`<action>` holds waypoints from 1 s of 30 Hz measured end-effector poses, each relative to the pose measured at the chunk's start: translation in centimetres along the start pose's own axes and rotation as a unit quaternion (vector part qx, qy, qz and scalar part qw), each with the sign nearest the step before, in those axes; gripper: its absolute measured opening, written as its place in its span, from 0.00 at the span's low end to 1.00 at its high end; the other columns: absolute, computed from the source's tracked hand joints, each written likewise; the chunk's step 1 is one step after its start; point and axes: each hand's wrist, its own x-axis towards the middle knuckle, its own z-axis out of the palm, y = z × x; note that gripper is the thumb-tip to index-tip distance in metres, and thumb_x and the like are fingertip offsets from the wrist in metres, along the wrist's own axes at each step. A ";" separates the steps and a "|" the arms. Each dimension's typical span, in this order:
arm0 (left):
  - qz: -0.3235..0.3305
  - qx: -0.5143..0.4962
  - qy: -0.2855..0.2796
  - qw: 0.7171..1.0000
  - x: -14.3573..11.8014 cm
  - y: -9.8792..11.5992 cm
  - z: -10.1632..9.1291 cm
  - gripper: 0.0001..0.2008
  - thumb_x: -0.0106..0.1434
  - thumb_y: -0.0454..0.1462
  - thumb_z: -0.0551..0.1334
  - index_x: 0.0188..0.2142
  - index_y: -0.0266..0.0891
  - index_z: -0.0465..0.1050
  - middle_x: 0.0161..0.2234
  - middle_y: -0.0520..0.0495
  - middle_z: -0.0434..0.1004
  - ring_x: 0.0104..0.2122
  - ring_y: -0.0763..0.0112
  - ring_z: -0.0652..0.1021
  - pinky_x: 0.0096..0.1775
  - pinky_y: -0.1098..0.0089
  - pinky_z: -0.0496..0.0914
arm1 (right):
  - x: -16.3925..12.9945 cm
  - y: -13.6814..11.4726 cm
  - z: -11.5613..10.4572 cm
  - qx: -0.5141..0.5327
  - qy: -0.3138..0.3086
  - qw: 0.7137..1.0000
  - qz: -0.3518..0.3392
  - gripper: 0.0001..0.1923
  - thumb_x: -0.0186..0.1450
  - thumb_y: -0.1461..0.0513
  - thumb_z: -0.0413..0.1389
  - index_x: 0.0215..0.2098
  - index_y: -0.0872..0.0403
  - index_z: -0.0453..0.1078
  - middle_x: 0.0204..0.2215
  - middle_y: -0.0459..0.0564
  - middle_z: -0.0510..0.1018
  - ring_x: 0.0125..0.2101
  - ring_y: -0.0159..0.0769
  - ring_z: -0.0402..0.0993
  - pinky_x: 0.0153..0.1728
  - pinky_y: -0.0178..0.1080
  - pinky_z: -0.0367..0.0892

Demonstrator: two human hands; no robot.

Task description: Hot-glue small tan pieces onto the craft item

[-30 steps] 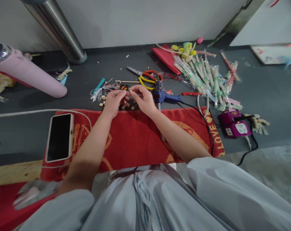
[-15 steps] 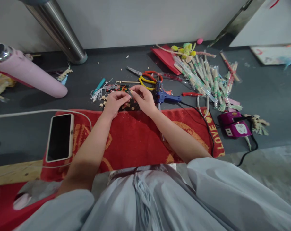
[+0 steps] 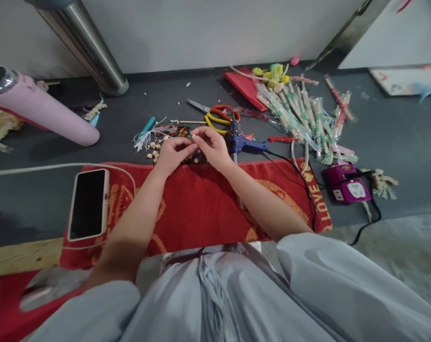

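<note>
My right hand point(image 3: 212, 148) pinches a tiny pale wooden piece point(image 3: 193, 137) between thumb and fingertip, above the far edge of the red towel point(image 3: 201, 204). My left hand point(image 3: 170, 154) lies close beside it, fingers curled, its fingertips by the same spot; I cannot tell whether it holds anything. Several similar small wooden bits point(image 3: 153, 151) lie scattered on the dark surface just left of my hands. A blue glue gun point(image 3: 244, 144) rests right next to my right hand.
Yellow and red scissors point(image 3: 217, 115), wrapped chopstick bundles point(image 3: 301, 116), a red envelope point(image 3: 246, 85), a purple power strip point(image 3: 347, 189) with black cords, a phone point(image 3: 88, 203) on the towel, a pink cylinder point(image 3: 40, 110) and a steel pole point(image 3: 85, 45) lie around.
Both hands have shifted slightly toward me and lower; the left hand's fingers moved closer under the right hand's pinch. Nothing else has moved.
</note>
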 end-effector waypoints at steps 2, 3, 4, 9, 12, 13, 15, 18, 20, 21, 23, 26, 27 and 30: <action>-0.009 -0.023 0.019 1.000 0.1 -0.5 -0.1 0.17 0.49 0.51 0.71 0.25 0.40 0.76 0.18 0.54 0.71 0.17 0.80 0.68 0.21 0.75 0.64 | 0.0 0.0 -0.1 -0.002 -0.006 1.000 0.004 0.21 0.65 0.44 0.53 0.42 0.52 0.67 0.36 0.47 0.74 0.30 0.28 0.68 0.31 0.34 0.70; -0.013 -0.038 0.033 0.999 0.1 -0.7 -0.1 0.18 0.48 0.52 0.71 0.25 0.40 0.76 0.19 0.54 0.72 0.17 0.80 0.68 0.21 0.75 0.64 | 0.1 0.0 -0.1 -0.005 -0.011 1.000 0.007 0.21 0.65 0.44 0.52 0.42 0.52 0.67 0.36 0.47 0.74 0.29 0.27 0.68 0.30 0.33 0.70; -0.015 -0.055 0.050 0.997 0.2 -1.0 -0.2 0.18 0.46 0.52 0.72 0.25 0.40 0.76 0.19 0.54 0.72 0.17 0.80 0.68 0.20 0.75 0.64 | 0.1 0.1 -0.1 -0.007 -0.016 1.000 0.009 0.21 0.65 0.44 0.52 0.42 0.51 0.66 0.36 0.47 0.73 0.29 0.27 0.68 0.30 0.33 0.70; -0.005 -0.119 0.116 0.986 0.7 -1.7 -0.3 0.18 0.44 0.52 0.73 0.25 0.41 0.76 0.19 0.55 0.71 0.16 0.82 0.67 0.20 0.75 0.64 | 0.1 0.3 0.1 0.028 -0.027 0.999 0.022 0.22 0.63 0.43 0.54 0.41 0.52 0.66 0.34 0.46 0.73 0.28 0.27 0.67 0.27 0.32 0.69; 0.026 -0.121 0.160 0.979 1.0 -2.0 -0.5 0.19 0.46 0.53 0.71 0.26 0.41 0.76 0.20 0.55 0.71 0.16 0.83 0.67 0.20 0.75 0.64 | 0.1 0.4 0.2 0.050 -0.035 0.998 0.032 0.23 0.62 0.42 0.55 0.41 0.52 0.67 0.32 0.46 0.72 0.28 0.27 0.67 0.27 0.32 0.68; 0.036 -0.115 0.178 0.977 1.2 -2.2 -0.6 0.20 0.47 0.54 0.71 0.27 0.42 0.76 0.21 0.54 0.71 0.16 0.83 0.66 0.20 0.75 0.64 | 0.1 0.4 0.2 0.053 -0.038 0.997 0.036 0.24 0.61 0.42 0.55 0.41 0.52 0.67 0.32 0.45 0.72 0.27 0.27 0.67 0.27 0.32 0.68; 0.051 -0.097 0.223 0.969 1.5 -2.6 -0.9 0.21 0.49 0.56 0.69 0.28 0.42 0.75 0.22 0.54 0.72 0.16 0.84 0.66 0.19 0.75 0.62 | 0.1 0.4 0.2 0.055 -0.045 0.996 0.046 0.25 0.61 0.41 0.55 0.41 0.52 0.67 0.31 0.45 0.72 0.27 0.26 0.66 0.27 0.32 0.68; 0.074 -0.052 0.282 0.955 1.8 -3.5 -1.5 0.20 0.54 0.56 0.65 0.30 0.42 0.74 0.24 0.53 0.73 0.17 0.83 0.66 0.20 0.75 0.62 | 0.1 0.3 0.0 0.073 -0.057 0.994 0.055 0.24 0.60 0.41 0.56 0.41 0.52 0.67 0.29 0.44 0.70 0.25 0.25 0.65 0.27 0.32 0.68; 0.091 -0.021 0.310 0.946 1.9 -4.0 -1.9 0.18 0.58 0.55 0.63 0.32 0.43 0.74 0.24 0.54 0.72 0.17 0.83 0.67 0.20 0.75 0.63 | 0.2 0.3 0.0 0.089 -0.056 0.993 0.059 0.24 0.60 0.42 0.57 0.40 0.52 0.67 0.28 0.43 0.70 0.24 0.25 0.64 0.27 0.32 0.68; 0.099 -0.006 0.320 0.942 2.0 -4.1 -2.0 0.18 0.60 0.54 0.61 0.34 0.43 0.74 0.25 0.54 0.71 0.18 0.82 0.68 0.20 0.75 0.63 | 0.2 0.2 0.0 0.096 -0.054 0.992 0.061 0.24 0.60 0.42 0.57 0.40 0.52 0.67 0.28 0.42 0.69 0.24 0.24 0.64 0.27 0.31 0.68; 0.113 0.026 0.325 0.939 1.9 -4.2 -2.0 0.18 0.62 0.54 0.60 0.38 0.43 0.75 0.26 0.53 0.72 0.20 0.81 0.70 0.22 0.75 0.65 | 0.2 0.2 0.0 0.107 -0.051 0.991 0.067 0.23 0.60 0.42 0.58 0.39 0.52 0.67 0.27 0.42 0.69 0.24 0.24 0.64 0.26 0.31 0.67; 0.136 0.087 0.288 0.944 1.4 -3.7 -1.7 0.17 0.63 0.52 0.60 0.41 0.43 0.75 0.31 0.50 0.75 0.26 0.77 0.75 0.26 0.73 0.69 | 0.2 0.1 0.0 0.120 -0.050 0.989 0.069 0.23 0.59 0.43 0.59 0.39 0.52 0.67 0.27 0.42 0.69 0.24 0.24 0.64 0.26 0.31 0.67; 0.144 0.107 0.273 0.945 1.2 -3.4 -1.4 0.16 0.62 0.51 0.60 0.41 0.43 0.76 0.33 0.49 0.76 0.27 0.76 0.76 0.27 0.72 0.70 | 0.2 0.0 0.0 0.123 -0.049 0.989 0.068 0.22 0.59 0.44 0.59 0.39 0.52 0.67 0.27 0.42 0.69 0.24 0.24 0.64 0.26 0.31 0.67; 0.162 0.164 0.241 0.943 0.5 -2.4 -0.7 0.14 0.63 0.48 0.60 0.41 0.43 0.76 0.34 0.48 0.77 0.28 0.75 0.75 0.31 0.71 0.71 | 0.2 -0.2 0.0 0.130 -0.042 0.988 0.071 0.22 0.59 0.44 0.59 0.39 0.51 0.67 0.27 0.42 0.69 0.24 0.24 0.64 0.26 0.31 0.67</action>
